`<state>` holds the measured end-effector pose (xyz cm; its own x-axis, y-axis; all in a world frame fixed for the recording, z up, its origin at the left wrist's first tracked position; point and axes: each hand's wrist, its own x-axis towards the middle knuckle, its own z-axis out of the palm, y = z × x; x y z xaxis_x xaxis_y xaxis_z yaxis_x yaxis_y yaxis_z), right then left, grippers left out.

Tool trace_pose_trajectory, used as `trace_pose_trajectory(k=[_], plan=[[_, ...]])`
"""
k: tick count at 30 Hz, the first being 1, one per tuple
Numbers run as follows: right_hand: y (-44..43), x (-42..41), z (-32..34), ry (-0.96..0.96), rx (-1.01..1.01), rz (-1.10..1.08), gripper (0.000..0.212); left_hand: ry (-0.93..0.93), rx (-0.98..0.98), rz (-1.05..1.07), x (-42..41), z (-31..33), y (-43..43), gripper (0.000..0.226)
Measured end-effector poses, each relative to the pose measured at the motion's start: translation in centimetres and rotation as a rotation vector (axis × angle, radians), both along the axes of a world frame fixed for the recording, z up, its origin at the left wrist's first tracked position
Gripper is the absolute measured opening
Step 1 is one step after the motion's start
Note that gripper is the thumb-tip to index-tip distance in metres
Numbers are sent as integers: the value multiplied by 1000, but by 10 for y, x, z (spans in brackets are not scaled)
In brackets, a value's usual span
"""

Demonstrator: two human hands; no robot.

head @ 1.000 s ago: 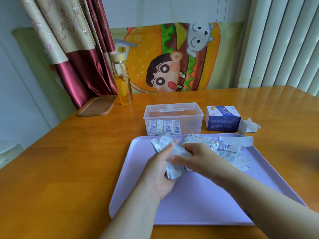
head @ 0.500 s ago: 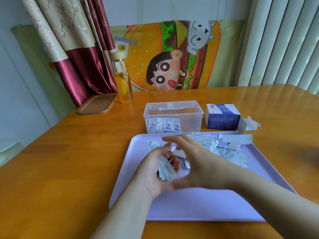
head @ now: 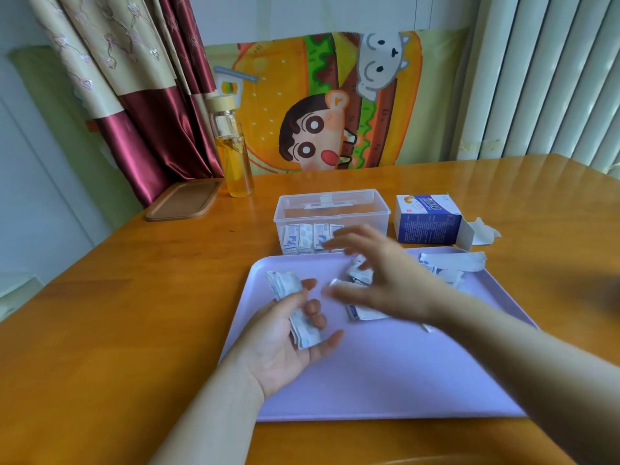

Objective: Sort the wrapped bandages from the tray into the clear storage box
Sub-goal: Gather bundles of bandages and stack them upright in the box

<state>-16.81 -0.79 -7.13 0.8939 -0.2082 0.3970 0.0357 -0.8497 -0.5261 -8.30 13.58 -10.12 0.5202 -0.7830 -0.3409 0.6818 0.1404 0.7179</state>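
A lilac tray point(head: 385, 380) lies in front of me on the wooden table. My left hand point(head: 285, 344), palm up over the tray's left part, is curled on a stack of wrapped bandages point(head: 295, 307). My right hand point(head: 385, 280) hovers blurred over the tray's far middle, fingers spread, holding nothing. Loose wrapped bandages point(head: 360, 275) lie under and beyond it, more at the far right corner point(head: 449, 263). The clear storage box point(head: 332, 213) stands just behind the tray, with several bandages upright point(head: 305, 238) along its front wall.
A blue and white bandage carton point(head: 427, 219) with an open flap sits right of the box. A glass bottle of yellow liquid point(head: 233, 152) and a brown wooden tray point(head: 184, 199) stand at the far left. Curtains and a cartoon cloth hang behind the table.
My right hand has let go of the stack, opened and moved away toward the loose pile at the far side of the tray. My left hand keeps the stack and has lowered slightly.
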Motion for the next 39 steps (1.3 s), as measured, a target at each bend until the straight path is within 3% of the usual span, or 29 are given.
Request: trace_pose_trajectory(k=[2, 3, 6, 9, 15, 21, 24, 28, 31, 34, 35, 39], plan=[[-20, 6, 8, 117, -120, -217, 31, 55, -11, 53, 8, 1, 3, 15], [-25, 10, 8, 236, -166, -268, 29, 66, -11, 69, 10, 2, 4, 15], [-27, 20, -3, 526, -252, -267, 44, 64, -4, 100, 11, 2, 4, 18], [-26, 30, -11, 584, -215, -238, 41, 39, 10, 133, 12, 2, 4, 18], [-32, 26, -1, 438, -4, -164, 11, 17, 39, 128, 26, 7, 7, 10], [-32, 26, 39, 174, 33, -1, 11, -172, 134, 179, 46, 24, -17, 10], [-33, 33, 53, 59, -60, 26, 11, -247, 203, 67, 56, 36, -30, 15], [-39, 50, 68, -69, -220, 60, 8, -294, 155, -60, 65, 55, -46, 18], [-53, 65, 78, -162, -15, -33, 14, -359, 106, 55, 78, 68, -59, 4], [-64, 80, 84, -47, 642, -55, 21, -552, 141, 166, 92, 75, -74, 7], [-68, 85, 83, 20, 734, -68, 26, -636, 168, 191, 96, 77, -80, 10], [-89, 108, 81, 72, 590, -218, 4, -836, 222, 208, 108, 82, -99, 13]])
